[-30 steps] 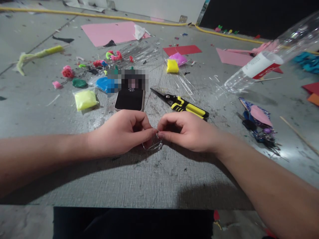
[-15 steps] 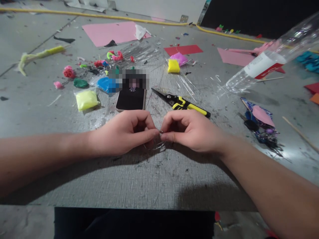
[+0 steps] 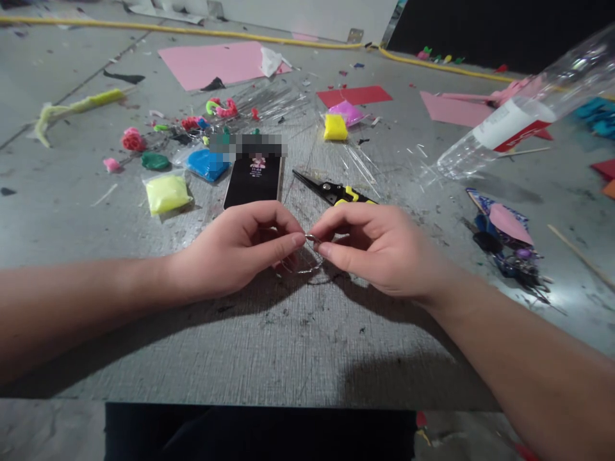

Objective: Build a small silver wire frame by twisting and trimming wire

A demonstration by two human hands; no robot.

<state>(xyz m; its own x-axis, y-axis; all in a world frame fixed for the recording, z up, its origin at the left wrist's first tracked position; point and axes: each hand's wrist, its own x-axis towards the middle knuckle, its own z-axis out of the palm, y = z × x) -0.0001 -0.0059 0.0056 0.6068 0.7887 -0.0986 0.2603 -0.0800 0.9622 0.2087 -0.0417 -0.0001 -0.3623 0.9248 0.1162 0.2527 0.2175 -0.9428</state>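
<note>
A thin silvery wire, bent into a loop, is held between my two hands just above the table. My left hand pinches one side of it with thumb and forefinger. From the right, my right hand pinches the wire close by, the fingertips of both hands a small gap apart. Part of the loop is hidden behind the left fingers. Just beyond my hands lie a smartphone with its screen lit and a pair of black and yellow pliers, whose handles my right hand partly covers.
Left of the phone are packets of yellow clay and blue clay. A clear plastic bottle leans at the right. Pink paper, red paper and a yellow cable lie farther back on the grey table.
Both hands have risen slightly away from me, and their fingertips have parted a little, showing more of the wire loop. The right hand now covers more of the pliers' handles. The phone screen has brightened.
</note>
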